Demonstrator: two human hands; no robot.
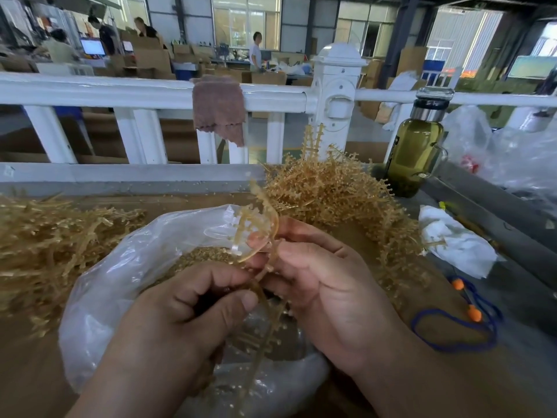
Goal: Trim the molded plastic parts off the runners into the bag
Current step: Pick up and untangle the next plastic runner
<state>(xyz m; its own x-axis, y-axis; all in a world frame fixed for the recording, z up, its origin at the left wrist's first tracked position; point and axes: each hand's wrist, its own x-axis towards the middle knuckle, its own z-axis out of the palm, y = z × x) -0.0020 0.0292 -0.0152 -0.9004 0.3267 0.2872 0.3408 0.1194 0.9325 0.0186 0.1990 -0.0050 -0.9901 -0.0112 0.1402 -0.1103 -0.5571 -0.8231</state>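
Observation:
Both hands hold one tan plastic runner (261, 224) over the open clear plastic bag (120, 267). My left hand (193, 315) grips the runner's lower stem with curled fingers. My right hand (319, 279) pinches the runner just right of it, thumb on top. The runner bends upward above the fingers, with small parts still on its branches. Its lower end hangs down between my wrists. Inside the bag lies a heap of small tan parts (199, 257).
A pile of tan runners (337, 194) lies behind my hands, another pile (45, 245) at the left. A glass bottle (414, 152), a white cloth (455, 239), a blue cord with orange plugs (470, 315) and clear bags (512, 155) lie at the right. A white railing (150, 95) crosses behind.

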